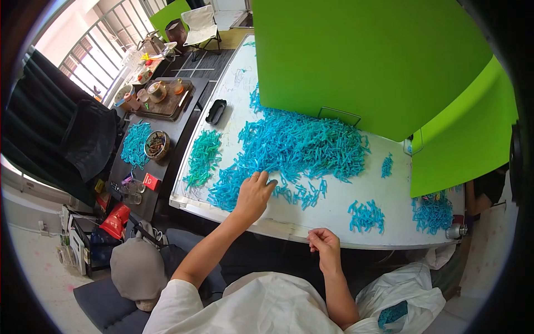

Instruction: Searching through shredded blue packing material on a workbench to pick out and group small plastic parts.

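A large heap of small, narrow, loop-shaped blue plastic pieces (300,142) spreads over the white table (278,222). My left hand (255,195) is over the heap's near-left edge, its fingers bent down and drawn together among the pieces. Whatever lies under those fingertips is hidden. Just past the table's front edge, my right hand (326,247) is raised with thumb and fingers pinched together; anything between them is too small to make out. Between the hands and the heap lies a loose scatter of the same pieces (306,195).
A greener pile (203,158) lies at the left, near a black tray (216,112). Smaller blue piles (366,216) sit at the right. Tall green panels (356,61) rise behind the heap. A dark side table (161,125) holds tea things; a white bag (409,295) is at my right.
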Motion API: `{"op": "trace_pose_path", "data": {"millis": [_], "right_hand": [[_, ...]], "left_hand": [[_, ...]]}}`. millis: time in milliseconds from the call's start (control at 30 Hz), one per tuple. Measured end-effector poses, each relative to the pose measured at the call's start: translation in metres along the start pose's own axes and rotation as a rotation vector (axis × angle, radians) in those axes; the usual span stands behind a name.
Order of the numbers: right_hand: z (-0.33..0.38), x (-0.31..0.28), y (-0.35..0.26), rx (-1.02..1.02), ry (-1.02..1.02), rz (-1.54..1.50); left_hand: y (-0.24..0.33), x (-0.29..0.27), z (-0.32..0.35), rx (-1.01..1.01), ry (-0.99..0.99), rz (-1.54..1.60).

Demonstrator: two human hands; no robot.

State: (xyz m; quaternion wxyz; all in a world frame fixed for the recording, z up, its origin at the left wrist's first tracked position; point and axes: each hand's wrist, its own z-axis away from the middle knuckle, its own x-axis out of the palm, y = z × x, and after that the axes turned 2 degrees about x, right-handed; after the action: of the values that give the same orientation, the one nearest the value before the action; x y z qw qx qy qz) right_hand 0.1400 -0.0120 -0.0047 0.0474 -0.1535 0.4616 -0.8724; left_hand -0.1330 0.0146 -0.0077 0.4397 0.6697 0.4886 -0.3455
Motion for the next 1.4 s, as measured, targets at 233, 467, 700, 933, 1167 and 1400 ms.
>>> {"op": "trace_pose_path", "data": {"millis": [233,467,700,933,1167,1400], "right_hand": [[0.002,-0.004,0.008,0.006,-0.011,-0.016],[-0.006,0.008,0.008,0.021,-0.054,-0.005],[-0.006,0.009,0.005,0.002,-0.071,0.011],[-0.006,0.015,0.0,0.016,-0.076,0.018],[-0.023,0.042,-0.011,0.148,-0.136,-0.251],[-0.041,0.046,-0.012,0.244,-0.179,-0.555]], "left_hand": [[-0.003,-0.003,0.002,0.048,-0.122,-0.03],[0.02,-0.005,0.035,-0.01,-0.103,0.094],[0.0,0.003,0.03,-0.218,0.043,-0.016],[-0.001,0.012,0.012,-0.148,0.123,-0.045],[0.065,-0.012,0.034,-0.153,-0.018,0.561],[0.06,-0.007,0.006,-0.092,-0.089,0.552]]}}
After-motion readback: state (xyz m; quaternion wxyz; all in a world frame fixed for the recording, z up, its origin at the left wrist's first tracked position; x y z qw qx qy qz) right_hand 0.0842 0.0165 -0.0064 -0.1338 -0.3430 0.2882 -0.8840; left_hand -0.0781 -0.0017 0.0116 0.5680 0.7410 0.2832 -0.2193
